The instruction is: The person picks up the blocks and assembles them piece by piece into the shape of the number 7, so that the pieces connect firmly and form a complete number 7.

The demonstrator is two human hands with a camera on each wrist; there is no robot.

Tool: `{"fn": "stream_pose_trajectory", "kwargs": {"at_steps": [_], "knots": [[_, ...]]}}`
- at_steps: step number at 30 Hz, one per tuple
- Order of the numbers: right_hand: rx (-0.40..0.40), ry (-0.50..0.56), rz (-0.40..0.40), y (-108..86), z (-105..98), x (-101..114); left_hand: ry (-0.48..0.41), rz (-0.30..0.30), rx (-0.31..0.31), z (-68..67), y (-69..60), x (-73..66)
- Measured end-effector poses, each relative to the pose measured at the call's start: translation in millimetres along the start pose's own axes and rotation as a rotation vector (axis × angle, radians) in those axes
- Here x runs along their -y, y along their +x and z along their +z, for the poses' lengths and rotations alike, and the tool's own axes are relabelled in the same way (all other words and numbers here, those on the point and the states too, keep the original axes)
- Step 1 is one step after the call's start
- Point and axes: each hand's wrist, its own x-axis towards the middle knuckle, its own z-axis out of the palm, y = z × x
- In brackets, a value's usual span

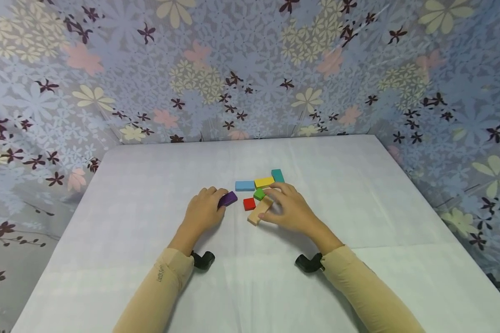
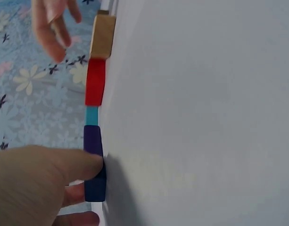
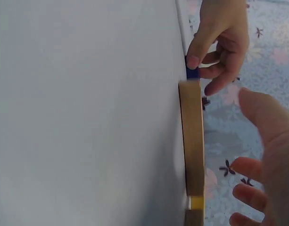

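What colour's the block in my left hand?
The block is purple, clearest in the head view.

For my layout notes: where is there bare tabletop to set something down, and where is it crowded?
White cloth tabletop lies bare left of the left hand, right of the right hand, and beyond the blue rectangular block. Crowded: between the hands, where the purple rectangular block, red square block, small green block and tan wooden rectangular block cluster.
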Motion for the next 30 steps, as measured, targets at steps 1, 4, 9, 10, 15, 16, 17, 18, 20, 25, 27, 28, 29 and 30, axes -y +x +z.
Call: {"fn": "stream_pose_trajectory", "kwargs": {"at_steps": [1,4,9,10,15,16,17,18,20,25,27,28,29,30], "knots": [[0.013,-0.002,-0.008,-0.2,2,0,-0.011,-0.011,0.011,-0.3,-1.9,2.7],[0.036,-0.002,-0.03,-0.1,6,0,-0.055,-0.039,0.029,-0.9,-7.1,10.0],[0.025,-0.031,-0.066,1.2,9,1,-0.138,-0.052,0.028,-1.2,-12.9,19.3],[0.025,-0.039,-0.067,1.4,10,1,-0.155,-0.052,0.025,-1.0,-13.5,20.8],[0.038,-0.056,-0.058,1.4,11,2,-0.229,-0.068,0.017,4.0,-17.0,28.8],[0.042,-0.056,-0.055,1.5,11,3,-0.246,-0.072,0.011,5.1,-17.9,30.1],[0.044,-0.054,-0.054,1.7,12,3,-0.259,-0.075,0.005,6.4,-18.9,31.5],[0.046,-0.055,-0.054,2.0,12,3,-0.274,-0.075,-0.004,7.4,-20.0,32.4],[0.05,-0.059,-0.049,2.5,13,4,-0.291,-0.07,-0.022,9.6,-22.0,34.2],[0.051,-0.098,-0.028,2.8,17,4,-0.306,-0.066,-0.019,12.9,-25.5,35.9],[0.053,-0.111,-0.015,2.6,18,3,-0.319,-0.069,-0.01,13.4,-26.5,36.1],[0.054,-0.115,-0.012,2.3,18,3,-0.326,-0.069,-0.006,13.1,-27.3,35.9],[0.056,-0.114,-0.007,1.9,18,3,-0.334,-0.072,-0.002,13.0,-27.8,35.6],[0.059,-0.113,-0.003,1.5,19,2,-0.342,-0.073,0.002,13.0,-28.4,35.4]]}}
